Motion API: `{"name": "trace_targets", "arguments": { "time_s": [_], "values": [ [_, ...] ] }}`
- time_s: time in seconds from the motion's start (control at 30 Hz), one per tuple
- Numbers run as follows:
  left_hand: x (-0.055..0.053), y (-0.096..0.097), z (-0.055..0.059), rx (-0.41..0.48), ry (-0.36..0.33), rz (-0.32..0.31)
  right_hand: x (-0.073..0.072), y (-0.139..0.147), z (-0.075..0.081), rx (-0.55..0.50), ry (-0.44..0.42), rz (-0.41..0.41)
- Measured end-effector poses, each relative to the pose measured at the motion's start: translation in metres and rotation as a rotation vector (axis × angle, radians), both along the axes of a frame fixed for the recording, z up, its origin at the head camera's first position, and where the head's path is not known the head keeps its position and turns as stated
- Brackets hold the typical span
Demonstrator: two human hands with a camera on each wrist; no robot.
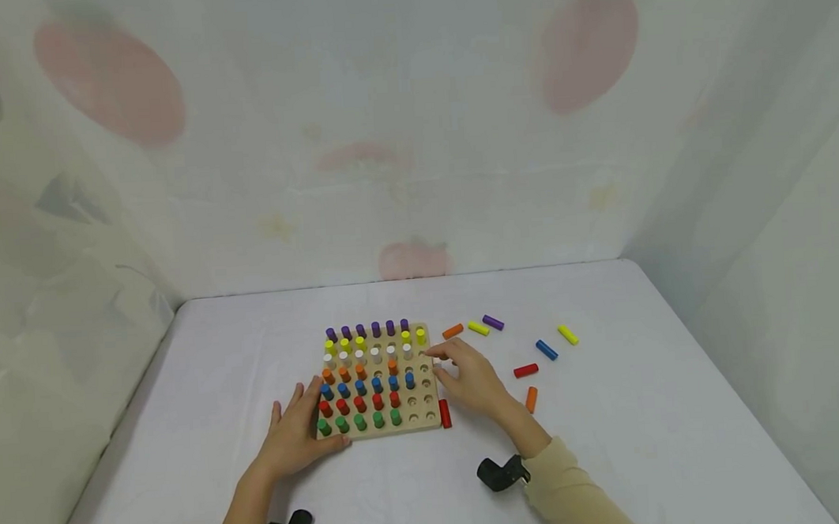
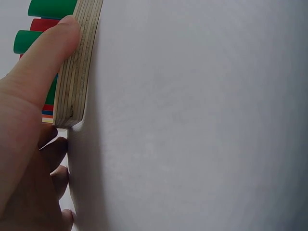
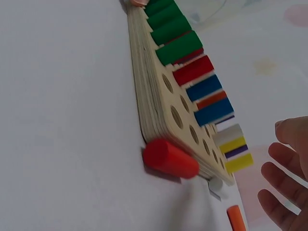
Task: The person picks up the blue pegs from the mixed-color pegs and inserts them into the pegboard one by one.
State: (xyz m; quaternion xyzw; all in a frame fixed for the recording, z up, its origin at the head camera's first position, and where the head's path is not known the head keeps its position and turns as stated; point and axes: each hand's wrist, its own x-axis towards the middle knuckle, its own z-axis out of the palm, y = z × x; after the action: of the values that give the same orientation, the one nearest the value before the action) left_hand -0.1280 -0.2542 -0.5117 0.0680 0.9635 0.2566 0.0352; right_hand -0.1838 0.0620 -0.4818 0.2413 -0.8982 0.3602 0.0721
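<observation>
A wooden pegboard (image 1: 400, 432) bears rows of purple, yellow, white, orange, blue, red and green pegs, with bare holes mostly toward its right side. My left hand (image 1: 293, 439) spans the near left corner; its thumb (image 2: 67, 36) touches the front edge and the other fingers spread beside the left side. Over the right edge, level with the white row, reaches my right hand (image 1: 471, 376), its index finger and thumb apart. In the right wrist view its fingers (image 3: 284, 163) show nothing held. A white peg (image 3: 215, 184) lies against the board's right side, near this hand.
A red peg (image 1: 445, 413) lies along the board's right edge. Farther right, loose pegs are scattered on the white-covered table: orange (image 1: 453, 331), yellow (image 1: 478, 328), purple (image 1: 494, 322), blue (image 1: 547, 350), red (image 1: 526, 370), and another orange (image 1: 531, 399). A pale curtain (image 1: 413, 136) hangs behind.
</observation>
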Motion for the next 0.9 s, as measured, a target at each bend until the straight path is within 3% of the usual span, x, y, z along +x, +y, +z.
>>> {"name": "trace_targets", "arguments": {
  "time_s": [0.2, 0.53, 0.9],
  "values": [
    [-0.002, -0.001, -0.002, 0.002, 0.001, 0.002, -0.005, 0.017, 0.003, 0.006, 0.048, -0.054],
    [-0.001, 0.000, 0.000, 0.005, -0.013, 0.011, -0.008, 0.055, 0.007, -0.081, 0.115, -0.095],
    [-0.001, 0.000, 0.002, 0.004, -0.019, 0.009, -0.010, 0.092, 0.007, -0.115, 0.146, -0.164]
  ]
}}
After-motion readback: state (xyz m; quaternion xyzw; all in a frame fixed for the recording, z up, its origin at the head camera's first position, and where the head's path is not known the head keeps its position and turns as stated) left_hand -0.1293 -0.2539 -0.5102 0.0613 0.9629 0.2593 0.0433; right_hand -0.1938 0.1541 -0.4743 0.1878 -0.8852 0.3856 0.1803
